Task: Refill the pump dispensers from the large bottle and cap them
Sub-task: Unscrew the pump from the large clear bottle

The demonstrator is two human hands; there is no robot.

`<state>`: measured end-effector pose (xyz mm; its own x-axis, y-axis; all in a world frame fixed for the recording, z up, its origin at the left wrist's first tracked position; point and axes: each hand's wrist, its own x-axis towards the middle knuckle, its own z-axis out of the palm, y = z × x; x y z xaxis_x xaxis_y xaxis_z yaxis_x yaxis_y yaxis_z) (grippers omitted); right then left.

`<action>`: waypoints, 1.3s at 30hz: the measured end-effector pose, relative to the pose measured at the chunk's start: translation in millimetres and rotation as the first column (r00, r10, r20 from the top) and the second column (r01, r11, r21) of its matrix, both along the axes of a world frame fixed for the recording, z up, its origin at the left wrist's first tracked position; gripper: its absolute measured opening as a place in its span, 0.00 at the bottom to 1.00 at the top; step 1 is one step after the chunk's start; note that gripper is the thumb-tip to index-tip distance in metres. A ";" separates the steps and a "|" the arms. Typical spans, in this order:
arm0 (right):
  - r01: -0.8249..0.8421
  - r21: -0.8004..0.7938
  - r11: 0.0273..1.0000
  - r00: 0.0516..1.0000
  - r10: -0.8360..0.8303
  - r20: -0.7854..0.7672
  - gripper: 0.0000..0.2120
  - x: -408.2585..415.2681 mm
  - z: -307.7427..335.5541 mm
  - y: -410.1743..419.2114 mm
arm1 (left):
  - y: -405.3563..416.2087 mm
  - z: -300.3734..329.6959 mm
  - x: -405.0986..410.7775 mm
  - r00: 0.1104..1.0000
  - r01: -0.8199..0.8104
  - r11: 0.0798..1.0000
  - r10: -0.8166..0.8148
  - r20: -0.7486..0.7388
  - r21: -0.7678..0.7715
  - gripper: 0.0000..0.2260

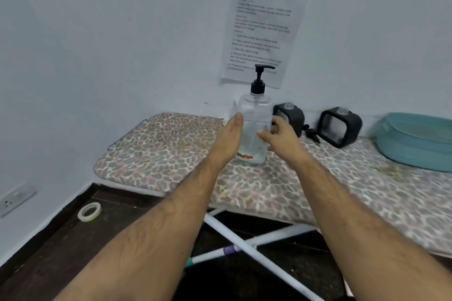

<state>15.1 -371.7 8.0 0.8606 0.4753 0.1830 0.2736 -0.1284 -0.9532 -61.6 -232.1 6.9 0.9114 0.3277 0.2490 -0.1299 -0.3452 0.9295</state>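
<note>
A large clear bottle (254,127) with a black pump head (258,80) stands upright on the worktop (171,154), which has a patterned cover in grey and pink. The bottle is between the two hands. It looks almost empty, and a small orange-red mark shows near its base.

The left hand (228,139) is on the left side of the bottle, with the fingers straight and together and the palm turned toward the bottle. It is at the bottle's side, but I cannot tell if it really touches the plastic. The right hand (281,135) is on the right side of the bottle, fingers spread and a little bent, relaxed. It holds nothing, and it appears just beside the bottle, not around it.

Beyond the right hand, against the wall, stand two black square dispensers with clear fronts: the near dispenser (289,117) is partly hidden behind the bottle and the right hand, and the far dispenser (341,126) is further to the right. Between them a loose black pump with its tube (315,138) lies on the cover. Far to the right of the right hand is a teal basin (415,144).

Above the hands, a printed paper sheet (265,27) is fixed on the wall. Below and left of the left forearm, a roll of tape (89,211) lies on the dark floor, and a wall socket (16,199) is further left.
</note>
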 end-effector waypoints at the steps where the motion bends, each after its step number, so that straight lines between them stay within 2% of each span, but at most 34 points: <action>1: 0.008 -0.005 1.000 1.000 -0.007 0.012 0.15 -1.7 0.4 -12.9 | -10.8 -1.3 0.0 1.000 0.008 1.000 -0.008 -0.012 0.004 0.36; 8: 0.054 -0.005 0.999 0.998 -0.054 -0.011 0.16 -15.7 -6.8 -82.6 | -75.2 -6.7 -10.4 0.996 0.082 0.995 -0.083 -0.020 -0.054 0.38; 13: 0.076 0.002 0.997 0.997 -0.076 -0.027 0.18 -27.2 -16.0 -106.9 | -100.7 -15.2 -19.8 0.994 0.104 0.992 -0.105 -0.024 -0.069 0.36; 20: 0.086 0.022 0.996 0.996 -0.086 -0.014 0.20 -37.1 -24.4 -115.7 | -111.2 -19.1 -28.6 0.997 0.078 0.997 -0.078 -0.026 -0.012 0.39; 26: 0.080 0.033 0.996 0.997 -0.081 0.022 0.22 -44.7 -22.7 -112.7 | -110.3 -18.0 -31.9 0.993 0.121 0.993 -0.121 -0.006 -0.018 0.39; 31: 0.080 0.102 0.992 0.997 -0.082 0.016 0.16 -53.7 -7.3 -109.2 | -104.1 -18.4 -26.6 0.994 0.089 0.995 -0.092 -0.057 -0.054 0.39; 33: 0.133 0.152 0.979 0.991 -0.136 0.012 0.22 -52.6 2.5 -106.8 | -100.9 -11.4 -23.6 0.998 0.054 0.996 -0.057 -0.038 -0.071 0.39; 35: 0.177 0.189 0.966 0.983 -0.184 0.020 0.27 -50.6 12.0 -102.9 | -100.6 5.2 -24.3 1.000 0.020 0.999 -0.020 0.012 -0.047 0.36; 37: 0.192 0.198 0.961 0.980 -0.199 0.015 0.30 -44.1 18.0 -98.7 | -99.7 22.3 -24.1 0.997 0.003 1.000 -0.002 0.075 -0.011 0.26; 39: 0.206 0.210 0.956 0.977 -0.213 0.010 0.27 -41.4 25.6 -95.4 | -97.8 34.4 -19.5 0.995 -0.012 1.000 0.012 0.101 0.003 0.22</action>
